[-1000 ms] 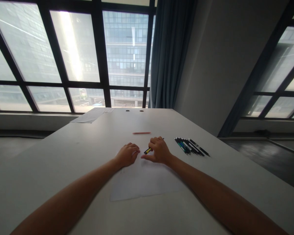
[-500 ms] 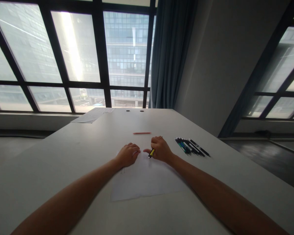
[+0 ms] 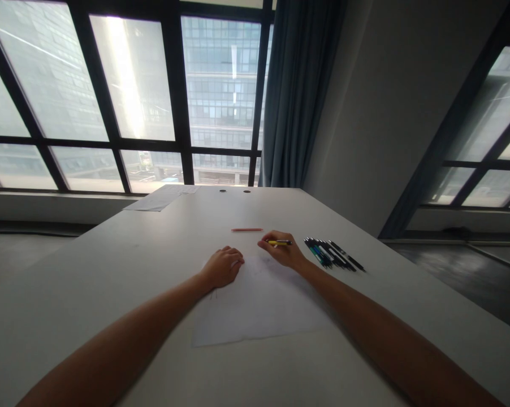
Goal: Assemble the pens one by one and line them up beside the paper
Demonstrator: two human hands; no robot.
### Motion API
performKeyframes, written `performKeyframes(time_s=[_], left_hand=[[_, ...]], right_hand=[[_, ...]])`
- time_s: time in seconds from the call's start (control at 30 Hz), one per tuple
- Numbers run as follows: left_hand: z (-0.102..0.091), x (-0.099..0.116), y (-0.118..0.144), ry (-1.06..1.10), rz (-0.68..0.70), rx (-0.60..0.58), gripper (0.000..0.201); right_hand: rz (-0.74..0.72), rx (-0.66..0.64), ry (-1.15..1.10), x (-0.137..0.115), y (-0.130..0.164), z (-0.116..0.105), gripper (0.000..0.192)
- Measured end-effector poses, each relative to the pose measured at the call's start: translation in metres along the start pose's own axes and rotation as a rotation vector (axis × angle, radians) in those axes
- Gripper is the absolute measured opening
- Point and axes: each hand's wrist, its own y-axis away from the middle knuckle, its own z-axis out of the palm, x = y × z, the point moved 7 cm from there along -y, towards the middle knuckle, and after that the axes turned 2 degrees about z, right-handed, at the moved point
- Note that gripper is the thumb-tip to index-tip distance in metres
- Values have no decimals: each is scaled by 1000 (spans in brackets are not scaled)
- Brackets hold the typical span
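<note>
Just right of the frame's centre, the right hand is closed around a yellow and black pen, pinched between thumb and fingers so that it lies almost level above the knuckles, its tip pointing toward the right of the frame. The hand rests at the upper right corner of a white sheet of paper that lies flat on the pale table in the middle of the frame. The left hand sits at the sheet's upper left corner, fingers curled under and loosely closed, pressing on the paper and holding nothing that can be seen.

Above the hands, near the centre, an orange pencil lies crosswise on the bare tabletop, apart from both hands. To the right of the right hand, a row of dark pens lies side by side, loose on the table, not in any holder or case; the nearest one is close to the wrist but not touching it. At the far edge of the table, toward the upper left, another sheet of paper lies flat, with two small round holes in the tabletop to its right
</note>
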Motion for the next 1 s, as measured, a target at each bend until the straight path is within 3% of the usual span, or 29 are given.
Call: performKeyframes(time_s=[0.23, 0.57, 1.0], left_hand=[[0, 0, 0, 5, -5, -11, 21], [-1, 0, 0, 3, -12, -15, 22], [0, 0, 1, -1, 11, -1, 22]], right_hand=[[305, -331, -338, 36, 11, 40, 18], [378, -174, -172, 46, 13, 34, 15], [290, -118, -91, 46, 10, 33, 14]])
